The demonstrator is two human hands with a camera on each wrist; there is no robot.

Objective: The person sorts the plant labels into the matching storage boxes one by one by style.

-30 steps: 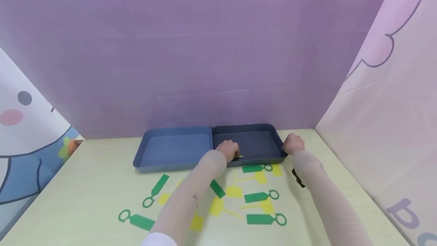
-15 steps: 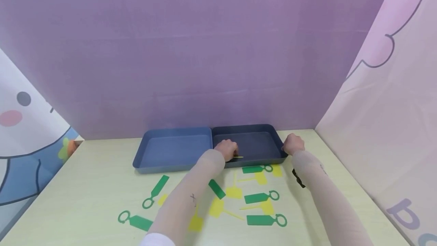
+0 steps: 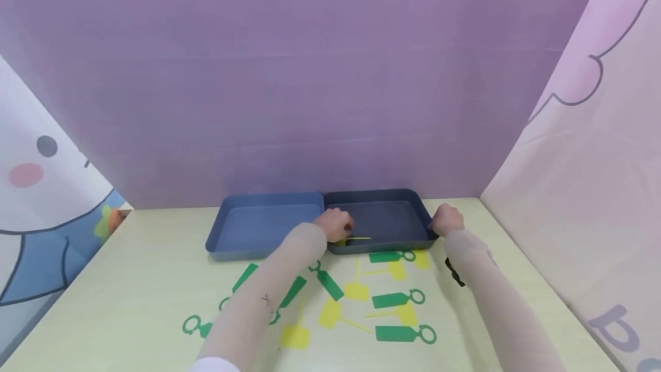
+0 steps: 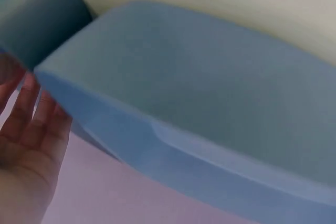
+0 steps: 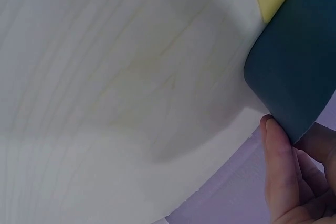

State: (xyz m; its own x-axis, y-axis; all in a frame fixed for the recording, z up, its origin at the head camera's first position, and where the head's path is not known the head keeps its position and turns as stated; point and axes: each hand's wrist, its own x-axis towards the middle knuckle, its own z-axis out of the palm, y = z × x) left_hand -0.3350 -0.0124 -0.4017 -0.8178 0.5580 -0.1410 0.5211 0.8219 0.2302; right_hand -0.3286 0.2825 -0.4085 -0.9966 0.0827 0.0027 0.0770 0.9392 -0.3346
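Note:
My left hand point(image 3: 334, 224) is over the front left part of the dark tray point(image 3: 384, 220), with a yellow tag point(image 3: 360, 238) lying in the tray just under and beside it. In the left wrist view its fingers point(image 4: 37, 124) look loosely extended near where the two trays meet; nothing shows gripped there. The right hand point(image 3: 447, 220) pinches the dark tray's right rim, thumb inside and fingers outside, as the right wrist view shows on the tray wall point(image 5: 294, 66). The blue tray point(image 3: 268, 228) adjoins on the left.
Green ring-ended tags point(image 3: 396, 333) and yellow stemmed tags point(image 3: 295, 337) lie spread on the pale tabletop point(image 3: 129, 303) before the trays. The left forearm covers some. A purple backdrop point(image 3: 320, 85) rises behind, and a printed sheet point(image 3: 594, 217) stands to the right.
My left hand has shifted slightly left, baring more of the yellow tag in the dark tray. Its forearm swung left, uncovering a green tag and covering others. The right hand keeps its grip.

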